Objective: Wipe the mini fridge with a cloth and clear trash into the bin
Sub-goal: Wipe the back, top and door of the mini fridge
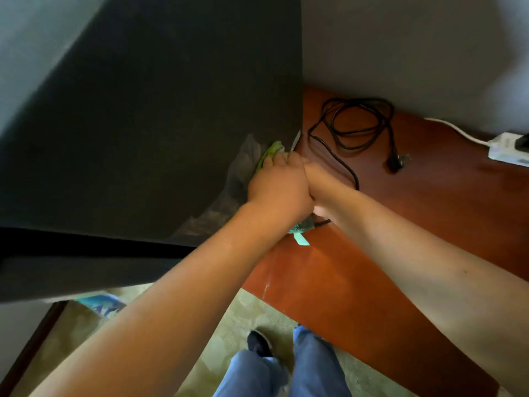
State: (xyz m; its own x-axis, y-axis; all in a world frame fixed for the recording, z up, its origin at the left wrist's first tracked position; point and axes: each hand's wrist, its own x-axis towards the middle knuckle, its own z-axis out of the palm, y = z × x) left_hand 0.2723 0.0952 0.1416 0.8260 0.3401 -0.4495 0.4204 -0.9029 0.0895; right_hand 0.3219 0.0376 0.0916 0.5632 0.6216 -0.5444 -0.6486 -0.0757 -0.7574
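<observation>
Against the dark flat-sided mini fridge [148, 124], your left hand [279, 184] is pressing the green cloth [270, 152] — wiping its lower corner — while your right hand [317, 179], grip hidden, is reaching alongside.

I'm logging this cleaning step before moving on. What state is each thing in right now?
mini fridge: black, a wiped streak near its right edge.
cloth: green, pressed on the fridge side by the left hand.
right hand: behind the left, grip hidden.
black cord: loosely coiled, unplugged, on the wooden top.
power strip: white, something plugged in.
</observation>
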